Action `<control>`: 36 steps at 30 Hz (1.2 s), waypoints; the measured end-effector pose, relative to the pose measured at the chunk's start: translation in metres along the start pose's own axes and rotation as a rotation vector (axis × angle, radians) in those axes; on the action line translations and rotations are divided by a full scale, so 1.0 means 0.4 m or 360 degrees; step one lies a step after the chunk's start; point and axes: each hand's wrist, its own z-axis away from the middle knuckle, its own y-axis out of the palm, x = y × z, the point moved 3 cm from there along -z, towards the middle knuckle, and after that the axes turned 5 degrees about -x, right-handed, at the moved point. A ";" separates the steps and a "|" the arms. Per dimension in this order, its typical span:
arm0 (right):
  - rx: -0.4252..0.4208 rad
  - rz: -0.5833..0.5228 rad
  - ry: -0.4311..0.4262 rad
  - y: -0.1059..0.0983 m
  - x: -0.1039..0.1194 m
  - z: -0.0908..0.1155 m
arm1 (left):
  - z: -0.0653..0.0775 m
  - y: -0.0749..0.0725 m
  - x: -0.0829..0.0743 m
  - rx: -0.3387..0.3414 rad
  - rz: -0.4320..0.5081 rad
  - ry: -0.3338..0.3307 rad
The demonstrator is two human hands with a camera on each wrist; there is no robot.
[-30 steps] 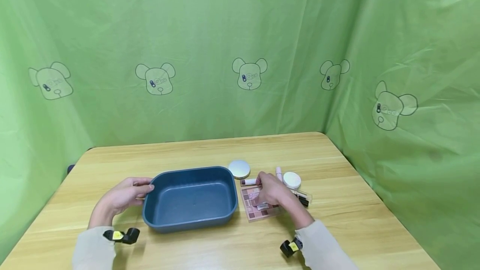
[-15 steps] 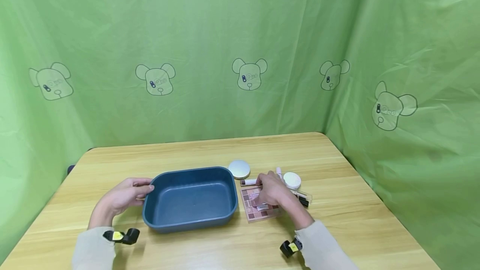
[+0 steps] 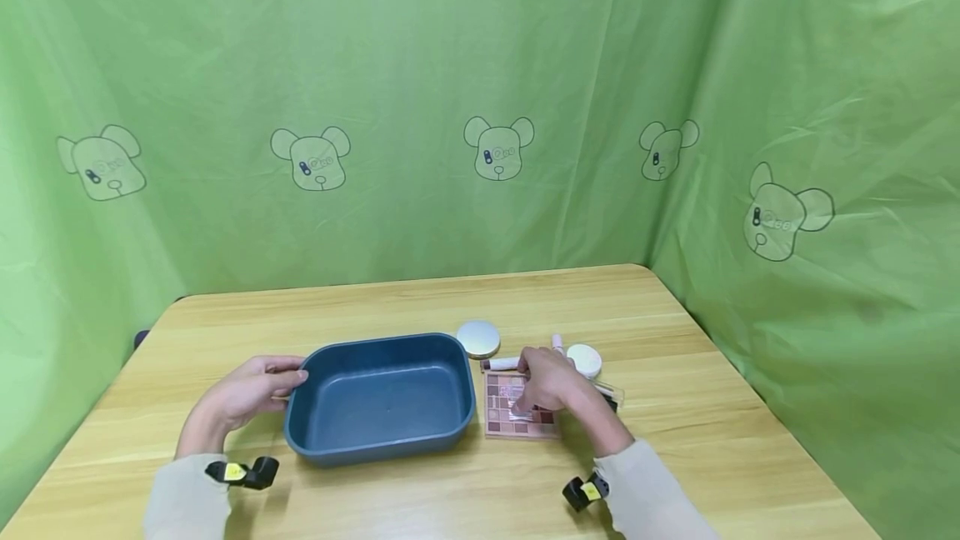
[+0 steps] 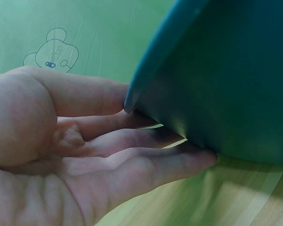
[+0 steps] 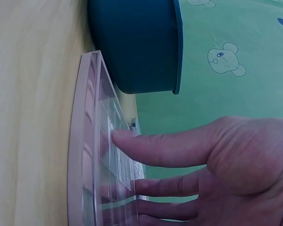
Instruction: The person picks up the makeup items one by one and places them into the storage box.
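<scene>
In the head view my left hand (image 3: pixel 243 394) holds the left end of a dark blue plastic basin (image 3: pixel 386 444), thumb at the rim. In the left wrist view the fingers (image 4: pixel 179 162) lie nearly straight against the basin's outer wall. My right hand (image 3: pixel 551 382) is over a pink eyeshadow palette (image 3: pixel 497 427) lying flat on the table. Its thumb touches the clear lid (image 5: pixel 106 110) in the right wrist view, and the other fingers (image 5: pixel 165 186) reach the lid too, extended. The hand hides the palette's far right part.
Behind the palette lie a silver round compact (image 3: pixel 478 338) and a white tube (image 3: pixel 501 363). Beyond the right hand are a pink tube (image 3: pixel 557 342), a white round compact (image 3: pixel 584 361) and a clear slim case (image 3: pixel 611 392). Green curtains (image 3: pixel 405 215) hang behind the wooden table (image 3: pixel 420 498).
The palette has turned slightly under my right hand, its near edge now squarer to the table's front. The right hand has shifted slightly toward me. My left hand and the basin stay put.
</scene>
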 end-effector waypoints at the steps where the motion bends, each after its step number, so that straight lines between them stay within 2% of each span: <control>1: 0.0007 -0.0003 0.0002 0.000 0.000 0.000 | 0.000 0.000 0.000 0.0002 -0.0004 0.0003; 9: 0.0063 -0.0058 0.0052 0.005 -0.001 0.003 | -0.001 -0.002 0.001 -0.0008 -0.0003 -0.0013; 23: 0.0014 0.0012 0.0041 0.007 0.000 -0.003 | 0.000 -0.002 0.000 0.0011 -0.0002 0.0004; 36: 0.0016 -0.0037 0.0094 -0.011 0.001 0.005 | 0.000 -0.001 -0.001 0.0012 0.0005 0.0020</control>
